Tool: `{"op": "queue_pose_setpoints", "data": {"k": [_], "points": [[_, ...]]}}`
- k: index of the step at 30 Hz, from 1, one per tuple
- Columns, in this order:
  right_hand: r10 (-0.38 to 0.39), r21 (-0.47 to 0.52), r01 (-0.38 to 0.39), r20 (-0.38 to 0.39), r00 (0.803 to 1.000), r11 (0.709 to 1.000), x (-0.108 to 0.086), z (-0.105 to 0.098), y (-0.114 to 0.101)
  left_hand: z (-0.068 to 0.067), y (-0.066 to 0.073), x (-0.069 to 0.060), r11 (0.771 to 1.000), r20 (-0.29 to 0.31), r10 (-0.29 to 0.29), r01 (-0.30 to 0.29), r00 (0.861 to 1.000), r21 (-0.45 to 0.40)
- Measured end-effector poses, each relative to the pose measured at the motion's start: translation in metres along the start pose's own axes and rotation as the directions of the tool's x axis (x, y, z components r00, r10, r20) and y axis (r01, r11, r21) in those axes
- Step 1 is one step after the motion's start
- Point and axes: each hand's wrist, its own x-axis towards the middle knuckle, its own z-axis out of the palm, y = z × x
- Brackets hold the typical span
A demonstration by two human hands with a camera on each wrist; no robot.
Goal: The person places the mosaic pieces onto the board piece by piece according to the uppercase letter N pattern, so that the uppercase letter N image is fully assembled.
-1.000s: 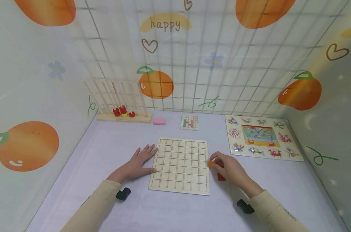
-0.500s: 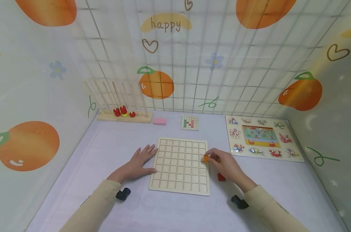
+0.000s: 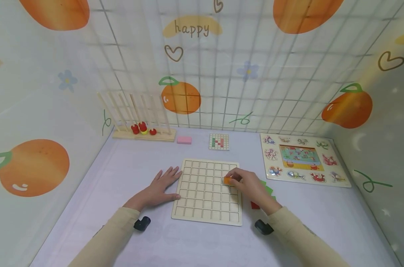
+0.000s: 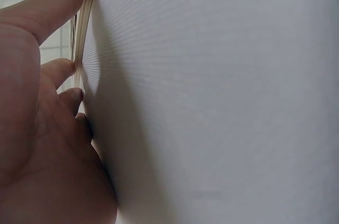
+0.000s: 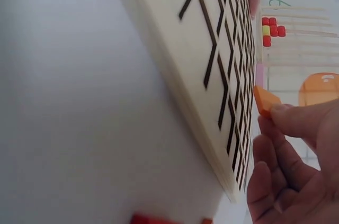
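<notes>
A pale wooden grid board [image 3: 207, 205] lies flat on the table. My left hand [image 3: 158, 190] rests beside it with fingers spread, thumb and fingertips touching the board's left edge. Between thumb and fingertips my right hand [image 3: 250, 184] pinches an orange square tile [image 3: 227, 180], over the right part of the board. In the right wrist view the orange tile [image 5: 266, 99] is tilted, and I cannot tell whether it touches the board. Right of the board, partly hidden by the right hand and wrist, lie green tiles [image 3: 268, 190] and a red tile [image 3: 255, 205].
Behind the board sits a small card with a coloured grid pattern [image 3: 219, 142]. Left of it are a pink block [image 3: 184, 140] and a wooden peg rack with red and yellow beads [image 3: 143, 135]. A sea-animal puzzle board [image 3: 305, 159] lies at the back right.
My right hand has carried the orange tile leftward from beside the board to above its right columns. Green tiles have come into sight behind it. The left hand stays put.
</notes>
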Motion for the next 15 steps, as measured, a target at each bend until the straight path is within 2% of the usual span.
{"op": "queue_pose_setpoints", "data": {"k": [12,15], "points": [[0.041,-0.003,-0.041,0.006,0.999,0.999,0.017,0.021,-0.007,0.0,0.001,-0.001,1.0,-0.005,0.003,-0.003,1.0,-0.004],[0.029,-0.011,-0.029,0.012,0.999,1.0,0.02,0.026,-0.008,0.0,0.001,-0.001,1.0,-0.006,0.003,-0.003,1.0,-0.003]]}}
